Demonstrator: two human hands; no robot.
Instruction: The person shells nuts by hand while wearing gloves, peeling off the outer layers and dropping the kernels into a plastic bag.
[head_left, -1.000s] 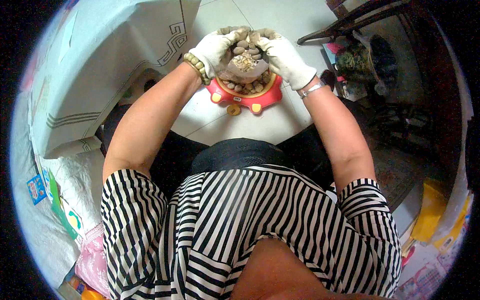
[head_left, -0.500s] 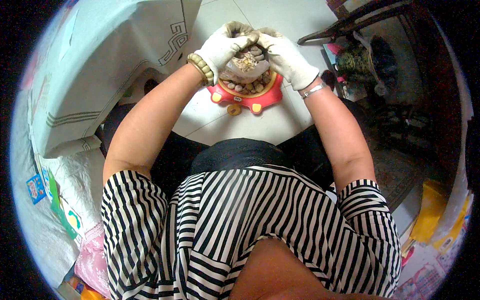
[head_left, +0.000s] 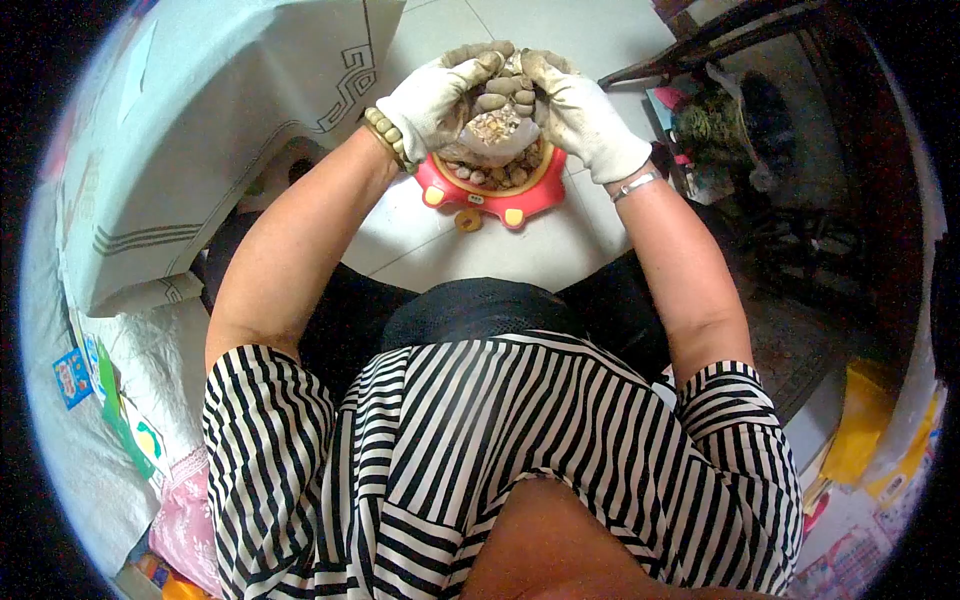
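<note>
A white work glove with a dirty tan palm covers each hand. My left hand is closed, its thumb and fingers curled in front of me. Facing it, my right hand is closed too, its thumb and fingertips close to the left ones. Something small and pale shows between the fingertips; its kind cannot be made out. Below the hands, a whitish translucent bag or bowl holds pale broken bits. It rests over a red and yellow basin with several round brownish, nut-like pieces.
A small yellow ring-like piece lies on the tiled floor by the basin. To the left hangs a pale patterned cloth. Dark wooden furniture and a clear bag with dark contents stand at the right.
My fingertips, pressed together before, have drawn slightly apart. My right hand has shifted a little right, and more of the curled fingers shows between the hands. The basin has stayed put.
</note>
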